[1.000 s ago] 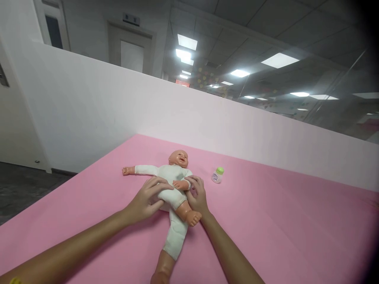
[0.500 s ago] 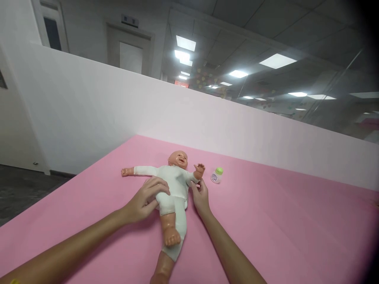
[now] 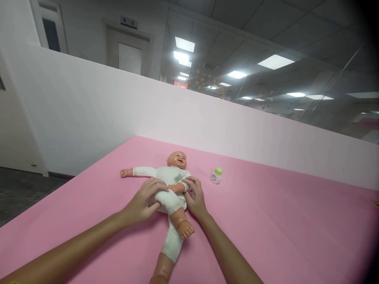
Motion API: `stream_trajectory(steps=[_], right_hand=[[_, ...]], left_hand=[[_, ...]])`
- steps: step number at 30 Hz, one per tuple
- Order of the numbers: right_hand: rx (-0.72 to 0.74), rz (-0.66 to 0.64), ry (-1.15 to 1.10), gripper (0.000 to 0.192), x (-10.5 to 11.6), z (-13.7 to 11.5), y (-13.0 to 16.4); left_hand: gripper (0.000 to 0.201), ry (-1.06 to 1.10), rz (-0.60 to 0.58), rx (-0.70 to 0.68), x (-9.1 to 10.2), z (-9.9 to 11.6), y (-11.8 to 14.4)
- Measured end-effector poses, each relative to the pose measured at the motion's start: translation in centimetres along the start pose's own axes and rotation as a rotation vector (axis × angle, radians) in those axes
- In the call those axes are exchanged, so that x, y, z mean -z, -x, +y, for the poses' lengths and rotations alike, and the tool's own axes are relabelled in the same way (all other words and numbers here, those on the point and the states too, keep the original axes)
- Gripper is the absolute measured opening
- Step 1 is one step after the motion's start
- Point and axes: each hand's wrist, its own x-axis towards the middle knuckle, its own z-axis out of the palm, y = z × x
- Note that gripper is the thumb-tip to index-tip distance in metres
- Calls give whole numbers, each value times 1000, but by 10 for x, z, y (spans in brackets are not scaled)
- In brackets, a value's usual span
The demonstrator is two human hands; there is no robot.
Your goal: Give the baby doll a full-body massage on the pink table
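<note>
A baby doll [image 3: 170,177] with a white cloth body lies face up on the pink tabletop [image 3: 254,228], its head toward the white wall. My left hand [image 3: 149,199] is wrapped round the doll's bent upper leg at the hip, thumb below and fingers above. At the doll's other side, my right hand [image 3: 195,197] has its fingers curled round the arm that is folded across the belly. One of the doll's legs is raised and crosses over the other, which lies straight toward me. The doll's other arm is stretched out to the left.
A small clear bottle [image 3: 216,176] with a green cap stands on the pink top, right of the doll's head. Behind it rises a low white partition [image 3: 207,122]. The table's left edge drops to a dark floor [image 3: 20,193].
The doll's arm by my right hand has swung from pointing outward to lying across the belly. Its raised leg has shifted right. My right hand has moved slightly left with the arm.
</note>
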Motion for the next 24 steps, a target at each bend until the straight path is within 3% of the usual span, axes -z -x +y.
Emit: stream_trajectory(steps=[6, 13, 17, 21, 24], right_hand=[[-50, 24, -31, 31, 0, 1, 0], [-301, 134, -245, 33, 0, 0, -5], [-351, 197, -304, 37, 2, 4, -6], [-321, 182, -246, 33, 2, 2, -4], [-184, 112, -133, 27, 2, -2, -2]], left_hand=[[27, -6, 27, 1, 2, 4, -1], [32, 35, -65, -90, 8, 3, -2], [35, 49, -91, -91, 9, 6, -3], [38, 21, -66, -90, 7, 7, -2], [42, -13, -10, -73, 4, 7, -1]])
